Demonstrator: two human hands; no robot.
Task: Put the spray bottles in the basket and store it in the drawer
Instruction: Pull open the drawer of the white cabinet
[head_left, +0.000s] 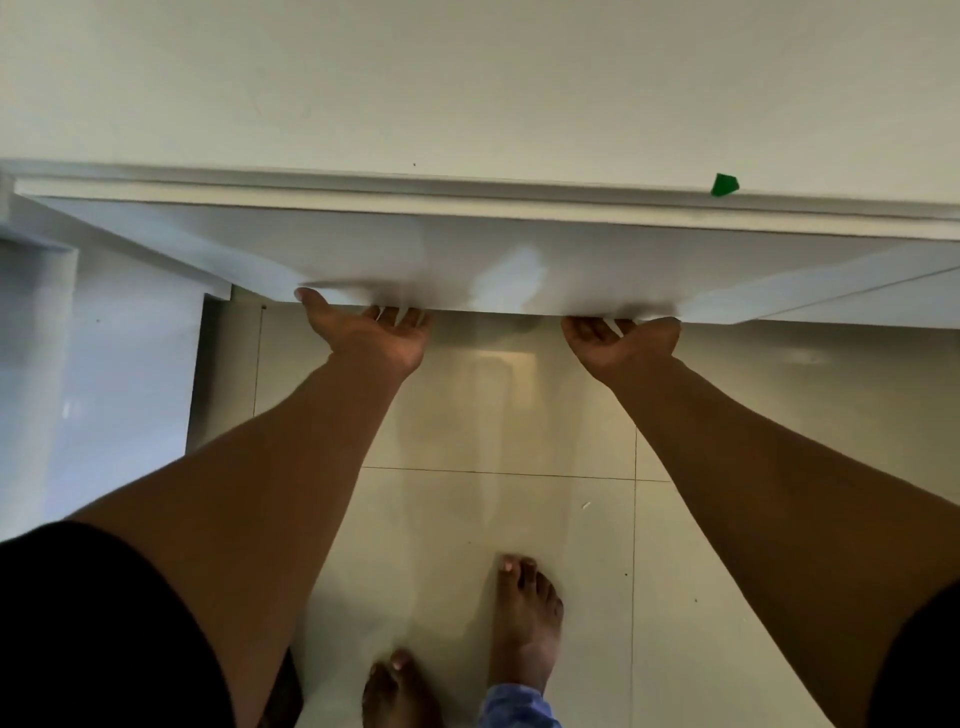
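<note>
A glossy white drawer front (467, 260) runs across the view below the white countertop (467, 88). My left hand (374, 332) is palm up with its fingers hooked under the drawer front's lower edge, left of centre. My right hand (621, 340) grips the same edge in the same way, right of centre. The fingertips of both hands are hidden behind the panel. No spray bottles or basket are visible, and the drawer's inside cannot be seen.
A small green scrap (724, 185) lies on the countertop's front edge at the right. A white cabinet side (93, 389) stands at the left. My bare feet (524, 623) rest on the glossy beige tiled floor (493, 405).
</note>
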